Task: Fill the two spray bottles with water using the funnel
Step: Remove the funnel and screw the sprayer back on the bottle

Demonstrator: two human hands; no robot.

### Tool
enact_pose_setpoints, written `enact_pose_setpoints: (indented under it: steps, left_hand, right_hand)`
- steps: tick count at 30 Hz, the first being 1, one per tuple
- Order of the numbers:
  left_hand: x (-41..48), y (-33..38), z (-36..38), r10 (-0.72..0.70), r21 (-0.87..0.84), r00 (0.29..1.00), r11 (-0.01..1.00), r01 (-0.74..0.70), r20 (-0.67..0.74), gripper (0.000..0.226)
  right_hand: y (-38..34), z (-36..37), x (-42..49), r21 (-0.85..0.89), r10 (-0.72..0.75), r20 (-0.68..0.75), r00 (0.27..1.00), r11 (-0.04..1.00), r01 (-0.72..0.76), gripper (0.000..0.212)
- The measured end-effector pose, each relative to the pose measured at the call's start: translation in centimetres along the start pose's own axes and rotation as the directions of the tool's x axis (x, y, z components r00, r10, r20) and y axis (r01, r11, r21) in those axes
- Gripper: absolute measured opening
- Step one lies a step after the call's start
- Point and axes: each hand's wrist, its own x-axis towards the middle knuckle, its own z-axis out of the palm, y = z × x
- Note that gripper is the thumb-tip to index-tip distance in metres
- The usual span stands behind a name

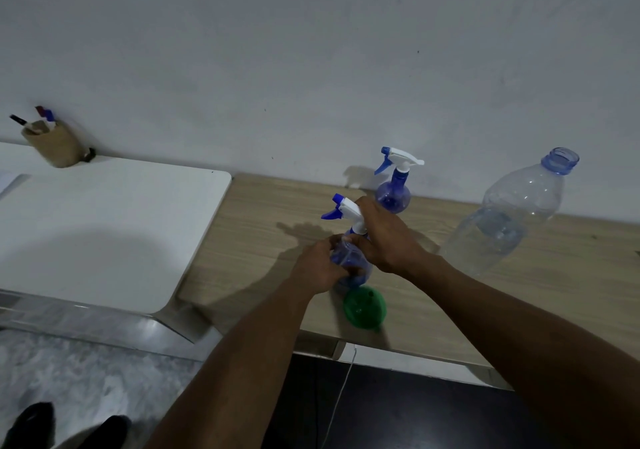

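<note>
A blue spray bottle [348, 258] with a white and blue trigger head stands on the wooden table [249, 240]. My left hand [317, 266] grips its body from the left. My right hand [384, 237] is closed around its neck, just under the trigger head. A second blue spray bottle [394, 188] stands behind it near the wall, untouched. A green funnel [364, 306] lies on the table just in front of the held bottle. A large clear water bottle [509, 213], uncapped and partly filled, stands to the right.
A white table [104, 223] adjoins the wooden one on the left, with a tan pen holder [53, 143] at its back corner. The wall runs close behind both. A white cable [341, 396] hangs below the table's front edge. Shoes show at bottom left.
</note>
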Motion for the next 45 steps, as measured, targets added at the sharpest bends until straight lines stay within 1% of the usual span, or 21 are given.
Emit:
enact_pose_setpoints:
  steps: [1,3,5,7,9,11,12,14,16,17,18,20,24,28,30,33,39,40,42,44,45]
  left_hand:
    - [0.1,-0.1,0.0,0.0,-0.008,1.0,1.0,0.0,0.002,0.051]
    - [0.1,0.0,-0.2,-0.009,-0.04,1.0,0.999,0.009,0.008,0.066]
    - [0.0,0.4,-0.7,0.009,-0.071,1.0,0.997,-0.009,-0.002,0.075]
    - [0.1,1.3,-1.8,0.041,-0.1,0.999,0.994,-0.044,-0.027,0.066]
    - [0.1,2.6,-3.6,0.049,-0.124,0.999,0.991,-0.05,-0.01,0.059]
    - [-0.2,3.7,-5.5,0.012,-0.118,0.994,0.993,0.0,0.105,0.064]
    - [-0.5,4.0,-6.3,-0.026,-0.099,0.984,0.994,0.043,0.175,0.065]
    - [-1.5,4.6,-7.3,-0.122,-0.013,0.949,0.991,0.131,0.291,0.06]
    - [-2.6,4.4,-7.5,-0.2,0.032,0.899,0.978,0.204,0.389,0.051]
    - [-3.2,4.2,-7.4,-0.237,0.038,0.871,0.969,0.244,0.431,0.047]
    - [-3.8,3.8,-7.4,-0.276,0.05,0.846,0.957,0.286,0.456,0.045]
    - [-4.8,2.8,-7.4,-0.357,0.098,0.801,0.93,0.355,0.481,0.048]
    - [-6.2,1.5,-7.0,-0.465,0.167,0.721,0.878,0.448,0.513,0.054]
    - [-6.6,1.5,-6.8,-0.513,0.178,0.65,0.841,0.51,0.561,0.057]
    - [-6.6,1.6,-6.7,-0.524,0.178,0.624,0.829,0.53,0.58,0.057]
    - [-6.5,1.8,-6.7,-0.523,0.178,0.615,0.827,0.533,0.59,0.056]
    - [-6.4,2.0,-6.5,-0.509,0.183,0.609,0.837,0.516,0.608,0.06]
    - [-6.4,2.0,-6.5,-0.507,0.187,0.605,0.838,0.513,0.614,0.064]
    - [-6.4,2.1,-6.7,-0.505,0.2,0.591,0.839,0.506,0.629,0.082]
    - [-6.5,2.1,-6.7,-0.504,0.212,0.574,0.84,0.498,0.645,0.098]
    - [-6.5,2.0,-6.6,-0.503,0.217,0.571,0.841,0.495,0.649,0.101]
  right_hand:
    - [0.1,0.1,0.0,0.002,0.007,-0.019,1.0,1.0,-0.007,0.043]
    - [0.5,0.3,0.0,0.04,0.03,-0.079,0.996,0.999,-0.027,0.044]
    - [0.6,0.6,0.0,0.168,0.111,-0.182,0.977,0.983,-0.081,0.04]
    - [0.2,0.4,0.3,0.332,0.254,-0.295,0.921,0.931,-0.15,0.036]
    - [-0.2,-0.1,0.9,0.473,0.393,-0.327,0.859,0.856,-0.211,0.036]
    - [-0.5,-0.2,1.5,0.65,0.498,-0.256,0.828,0.723,-0.234,0.037]
    - [-0.7,-0.1,1.7,0.737,0.533,-0.196,0.823,0.634,-0.236,0.034]
    - [-1.3,0.7,1.9,0.858,0.564,-0.057,0.824,0.449,-0.248,0.029]
    - [-2.0,2.1,1.7,0.912,0.583,0.077,0.809,0.287,-0.294,0.03]
    - [-2.4,2.9,1.4,0.917,0.596,0.128,0.793,0.232,-0.323,0.028]
    - [-2.6,3.6,1.1,0.913,0.608,0.16,0.778,0.208,-0.35,0.023]
    - [-3.0,5.0,0.4,0.897,0.629,0.194,0.752,0.197,-0.396,0.018]
    - [-3.6,7.0,-0.7,0.873,0.681,0.239,0.692,0.16,-0.46,0.023]
    - [-4.1,7.7,-1.4,0.861,0.721,0.29,0.63,0.091,-0.5,0.023]
    - [-4.3,7.7,-1.5,0.865,0.727,0.296,0.619,0.07,-0.497,0.023]
    - [-4.2,7.5,-1.3,0.847,0.704,0.318,0.635,0.09,-0.524,0.02]
    - [-3.9,7.4,-1.3,0.842,0.716,0.301,0.63,0.111,-0.528,0.02]
    - [-3.9,7.5,-1.4,0.837,0.711,0.311,0.63,0.109,-0.536,0.019]
    - [-3.8,7.6,-1.5,0.828,0.707,0.329,0.626,0.103,-0.552,0.02]
    - [-3.9,7.8,-1.6,0.827,0.711,0.317,0.628,0.117,-0.55,0.022]
    - [-4.0,7.9,-1.6,0.826,0.713,0.304,0.631,0.133,-0.548,0.023]
